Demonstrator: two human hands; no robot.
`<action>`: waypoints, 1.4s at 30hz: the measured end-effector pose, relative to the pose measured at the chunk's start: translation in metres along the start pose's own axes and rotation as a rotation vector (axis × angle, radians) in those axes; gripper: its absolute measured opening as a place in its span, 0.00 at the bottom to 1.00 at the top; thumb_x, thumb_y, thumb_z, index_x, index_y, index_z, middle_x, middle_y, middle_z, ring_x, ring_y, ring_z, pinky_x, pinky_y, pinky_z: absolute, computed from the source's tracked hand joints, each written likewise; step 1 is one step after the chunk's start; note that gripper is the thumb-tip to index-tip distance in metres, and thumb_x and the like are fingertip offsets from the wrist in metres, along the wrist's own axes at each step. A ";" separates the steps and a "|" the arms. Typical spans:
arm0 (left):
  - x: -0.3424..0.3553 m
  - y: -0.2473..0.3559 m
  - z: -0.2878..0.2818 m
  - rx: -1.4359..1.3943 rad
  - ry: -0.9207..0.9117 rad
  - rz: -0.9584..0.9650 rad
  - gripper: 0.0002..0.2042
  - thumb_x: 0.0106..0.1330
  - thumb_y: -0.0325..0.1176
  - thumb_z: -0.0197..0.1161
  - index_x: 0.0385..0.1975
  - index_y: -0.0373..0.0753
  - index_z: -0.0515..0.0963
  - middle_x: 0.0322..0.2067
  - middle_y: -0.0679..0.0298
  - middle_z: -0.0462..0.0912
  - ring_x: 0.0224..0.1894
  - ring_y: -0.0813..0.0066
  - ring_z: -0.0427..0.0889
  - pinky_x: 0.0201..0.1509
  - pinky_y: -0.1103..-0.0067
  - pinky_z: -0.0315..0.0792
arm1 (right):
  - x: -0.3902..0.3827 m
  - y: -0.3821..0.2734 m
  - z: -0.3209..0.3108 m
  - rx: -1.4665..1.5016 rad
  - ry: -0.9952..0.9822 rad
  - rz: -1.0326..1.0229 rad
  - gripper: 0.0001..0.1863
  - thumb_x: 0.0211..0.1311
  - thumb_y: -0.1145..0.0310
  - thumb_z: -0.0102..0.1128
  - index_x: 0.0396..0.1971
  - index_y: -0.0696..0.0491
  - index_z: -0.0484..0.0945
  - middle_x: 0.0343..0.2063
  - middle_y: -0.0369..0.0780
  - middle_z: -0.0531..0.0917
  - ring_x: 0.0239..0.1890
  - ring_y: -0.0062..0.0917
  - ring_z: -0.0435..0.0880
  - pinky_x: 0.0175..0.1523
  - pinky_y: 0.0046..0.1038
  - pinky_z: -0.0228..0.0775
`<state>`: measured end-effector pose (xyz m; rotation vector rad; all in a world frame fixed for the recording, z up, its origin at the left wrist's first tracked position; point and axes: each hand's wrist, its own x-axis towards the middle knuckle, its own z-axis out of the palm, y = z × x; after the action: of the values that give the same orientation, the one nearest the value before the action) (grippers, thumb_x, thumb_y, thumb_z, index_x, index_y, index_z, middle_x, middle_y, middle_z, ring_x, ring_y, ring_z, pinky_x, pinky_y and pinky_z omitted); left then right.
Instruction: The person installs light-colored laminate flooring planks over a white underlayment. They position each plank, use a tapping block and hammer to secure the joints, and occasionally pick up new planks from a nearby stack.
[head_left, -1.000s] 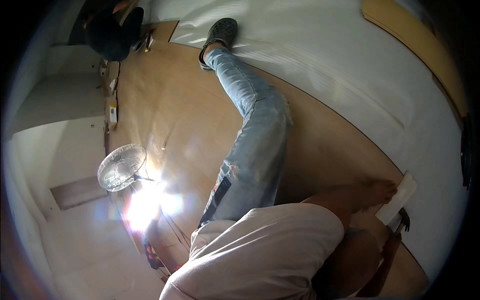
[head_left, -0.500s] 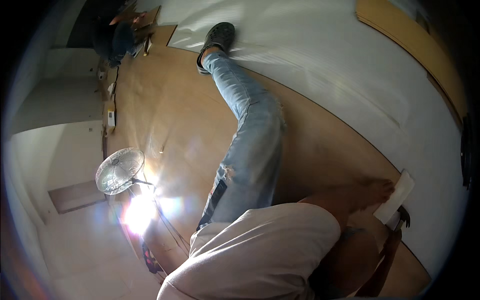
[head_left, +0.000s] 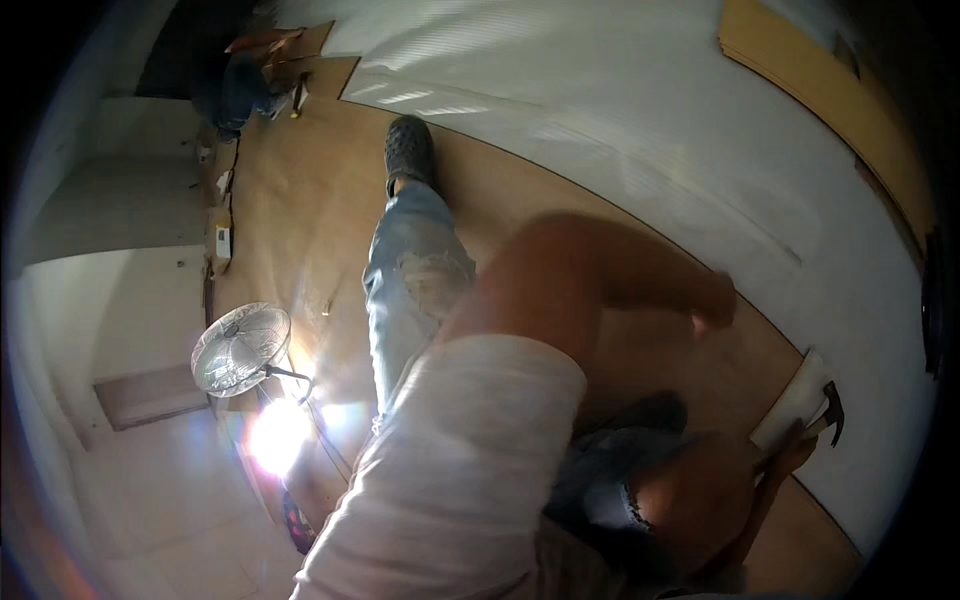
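Observation:
My right hand (head_left: pixel 790 455) is closed round the handle of a hammer (head_left: pixel 832 412), its dark claw head sticking out past the fingers. Beside that hand a white rectangular block (head_left: pixel 788 405) lies across the edge of the wood-look floor boards (head_left: pixel 640 370) and the pale underlay sheet (head_left: pixel 640 110). Whether the right hand also touches the block I cannot tell. My left hand (head_left: pixel 715 302) is down at the board edge, farther along than the block. Motion blur hides how its fingers are set, and I see nothing in it.
My leg in torn jeans (head_left: pixel 415 270), with a dark clog (head_left: pixel 410 150), stretches over the boards. A stand fan (head_left: pixel 242 350) is by a bright lamp (head_left: pixel 280 435) at left. Stacked planks (head_left: pixel 800 75) lie far right. Another person (head_left: pixel 240 90) works at the far left.
My left hand has moved away from the white block, farther along the board edge. My outstretched leg has drawn in. The hammer has shifted slightly in my right hand's grip area, showing more of its head.

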<state>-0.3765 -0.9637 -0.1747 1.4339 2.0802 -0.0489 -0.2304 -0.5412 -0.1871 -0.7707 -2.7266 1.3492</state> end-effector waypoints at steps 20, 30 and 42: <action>-0.637 -0.112 0.365 -0.300 0.509 -1.699 0.39 0.75 0.56 0.49 0.72 0.26 0.55 0.74 0.40 0.50 0.77 0.45 0.48 0.79 0.60 0.47 | -0.106 -0.220 0.015 -0.676 -0.066 -0.248 0.18 0.71 0.67 0.57 0.54 0.60 0.69 0.35 0.44 0.76 0.34 0.31 0.72 0.44 0.32 0.69; -0.626 -0.109 0.332 -0.369 0.870 -1.654 0.32 0.72 0.39 0.50 0.72 0.27 0.55 0.75 0.44 0.51 0.78 0.46 0.47 0.80 0.56 0.41 | -0.213 -0.302 0.091 -0.525 -0.224 -0.019 0.21 0.64 0.69 0.60 0.54 0.62 0.72 0.45 0.53 0.83 0.46 0.43 0.82 0.50 0.40 0.73; -0.680 -0.188 0.330 -0.148 1.060 -1.220 0.20 0.69 0.33 0.60 0.60 0.38 0.74 0.59 0.55 0.73 0.63 0.51 0.70 0.67 0.61 0.67 | -0.258 -0.322 0.184 -0.668 -0.357 0.111 0.19 0.67 0.66 0.58 0.54 0.60 0.73 0.51 0.45 0.82 0.48 0.35 0.82 0.50 0.38 0.73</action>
<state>-0.2301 -1.7287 -0.1636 -0.2309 3.3808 0.4499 -0.1798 -0.9531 -0.0079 -0.7579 -3.5238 0.5982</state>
